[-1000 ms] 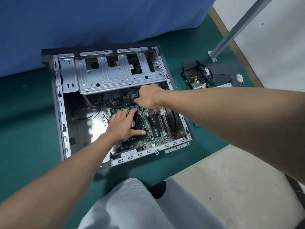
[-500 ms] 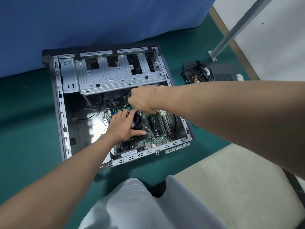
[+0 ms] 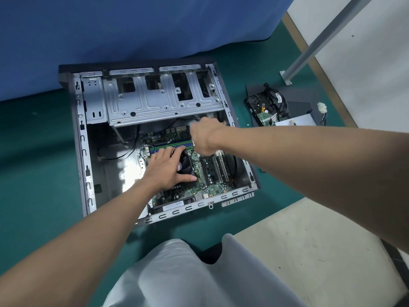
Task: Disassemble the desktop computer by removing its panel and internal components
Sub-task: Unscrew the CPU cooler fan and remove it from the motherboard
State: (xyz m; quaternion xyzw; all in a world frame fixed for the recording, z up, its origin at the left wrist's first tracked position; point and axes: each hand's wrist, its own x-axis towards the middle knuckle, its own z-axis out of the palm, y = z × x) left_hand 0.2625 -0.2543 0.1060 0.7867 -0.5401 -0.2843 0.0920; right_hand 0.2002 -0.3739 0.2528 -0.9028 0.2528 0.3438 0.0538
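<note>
The open desktop case [image 3: 81, 151] lies on its side on a green mat, with its side panel off. Its green motherboard [image 3: 212, 187] fills the lower right of the case. My left hand [image 3: 164, 171] rests flat on the black CPU fan [image 3: 184, 165], fingers spread and thumb along the fan's near edge. My right hand [image 3: 204, 138] hovers, motion-blurred, over the right end of the blue and green memory slots [image 3: 174, 144]. Its fingers curl downward; what they touch is hidden under the hand.
A silver drive cage [image 3: 159, 103] spans the far half of the case. Right of the case lie a removed drive with black cables [image 3: 265, 109], a dark panel [image 3: 303, 105] and a white sheet [image 3: 294, 122]. A grey metal post [image 3: 321, 38] slants at far right. Blue cloth [image 3: 132, 29] hangs behind.
My right hand shifted left along the memory slots, then back right and a little farther away. My left hand stayed on the fan.
</note>
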